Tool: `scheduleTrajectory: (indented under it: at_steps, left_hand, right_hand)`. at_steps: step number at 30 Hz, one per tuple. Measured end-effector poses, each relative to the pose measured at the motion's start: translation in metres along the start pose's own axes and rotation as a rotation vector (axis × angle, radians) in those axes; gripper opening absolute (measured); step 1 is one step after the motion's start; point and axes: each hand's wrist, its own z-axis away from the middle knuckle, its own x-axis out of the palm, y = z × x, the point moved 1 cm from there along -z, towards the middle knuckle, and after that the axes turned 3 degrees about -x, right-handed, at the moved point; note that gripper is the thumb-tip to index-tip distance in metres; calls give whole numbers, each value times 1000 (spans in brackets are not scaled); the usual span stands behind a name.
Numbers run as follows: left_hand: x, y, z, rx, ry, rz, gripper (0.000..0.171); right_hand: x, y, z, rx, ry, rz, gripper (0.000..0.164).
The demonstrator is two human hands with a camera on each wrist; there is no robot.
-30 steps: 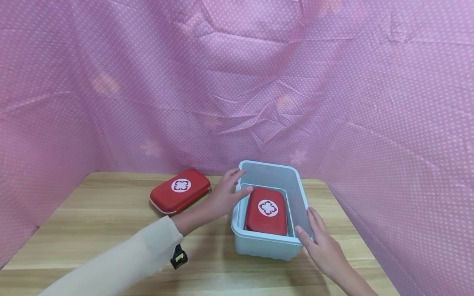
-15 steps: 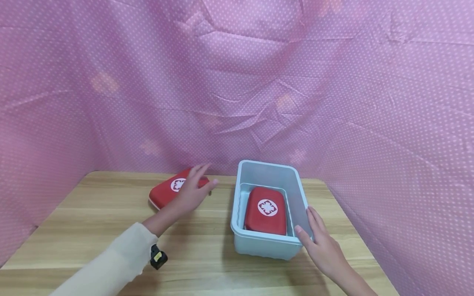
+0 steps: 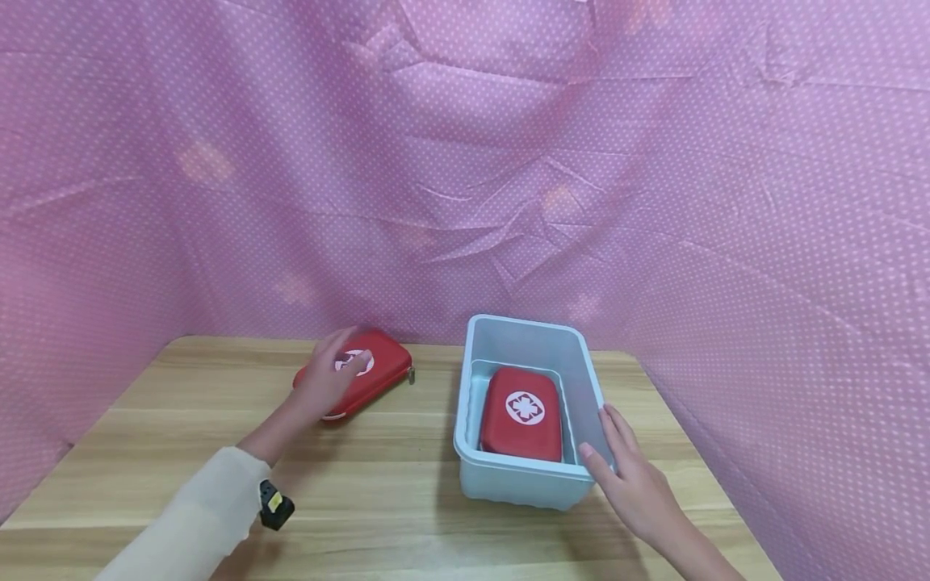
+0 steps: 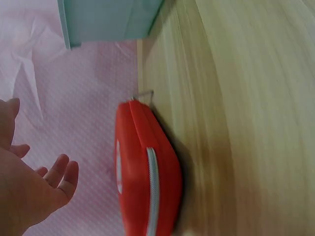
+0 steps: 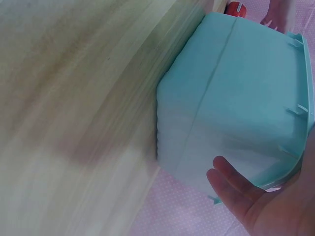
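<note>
My left hand (image 3: 328, 381) hovers over a red zippered first-aid case (image 3: 385, 361) with a white cross emblem, lying on the table at the left. In the left wrist view a gap shows between the loosely spread fingers and the case (image 4: 135, 172). A second red first-aid case (image 3: 517, 436) lies flat inside a light blue-green plastic bin (image 3: 523, 488), emblem up. At the bin's near right corner, my right hand (image 3: 638, 491) holds the rim, thumb over the edge and fingers along the outer wall. From the right wrist, that thumb is hidden.
The wooden table (image 3: 407, 516) extends in front of and between the bin and the left case. Pink dotted cloth (image 3: 465, 202) hangs behind and along both sides. A black device (image 3: 276, 506) is strapped at the left wrist.
My left hand has moved leftward from the bin's left rim to above the case on the table. The right hand, the bin and both cases stay where they were.
</note>
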Motion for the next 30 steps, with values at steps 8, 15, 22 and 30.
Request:
scheduleTrajectory:
  at_steps: [8,15,22,30]
  left_hand:
    - [-12,-26,-2,-57,35,-38,65]
    - [-25,-43,-3,-140,18,-19,71]
    - [-28,-52,-1,-199,4,-4,78]
    - [-30,-60,-7,-212,19,-45,74]
  right_hand:
    - [-3,10,-4,-48,-5,-52,72]
    - [-5,12,-10,-74,-30,-167,71]
    - [-4,19,-10,-77,-51,-145,72]
    - [-5,22,-10,-89,-69,-162,78]
